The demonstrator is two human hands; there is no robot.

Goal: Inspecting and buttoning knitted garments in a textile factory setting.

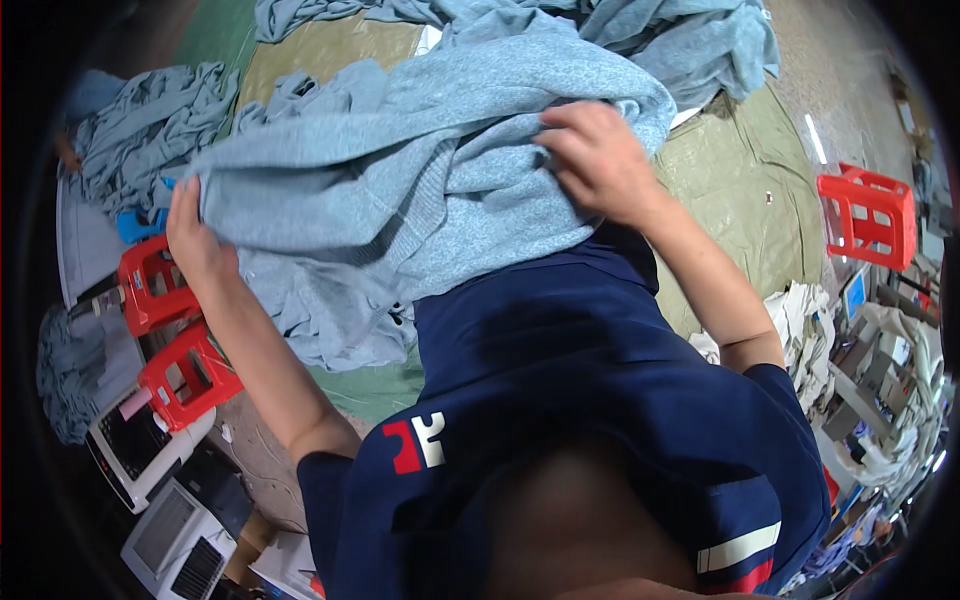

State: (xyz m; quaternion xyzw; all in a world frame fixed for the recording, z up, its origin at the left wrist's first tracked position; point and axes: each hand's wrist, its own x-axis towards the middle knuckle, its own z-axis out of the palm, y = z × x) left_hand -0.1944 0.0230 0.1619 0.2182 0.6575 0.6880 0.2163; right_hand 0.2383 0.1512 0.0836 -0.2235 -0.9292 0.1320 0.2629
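While the left hand (200,235) grips its left end, a pale-blue knit garment (500,205) overlies the olive tarp (750,190).
The right hand (603,165) curls over it, grip impossible to tell; open tarp extends toward the right edge.

The right hand (605,165) is blurred, so whether its fingertips pinch the light blue knit cloth (330,205) cannot be told; folds hide that cloth's full shape. The left hand (202,245) is slightly blurred too, and it hides part of the upper of 2 red stools (150,290) on the left. The top edge cuts off the grey-blue pile (700,45). At the far left, the dark rim cuts off another person's hand (68,155). The right arm (710,270) covers part of the pale cloth (808,335). A small speck (768,198) on the green sheet (740,160) is too tiny to identify.
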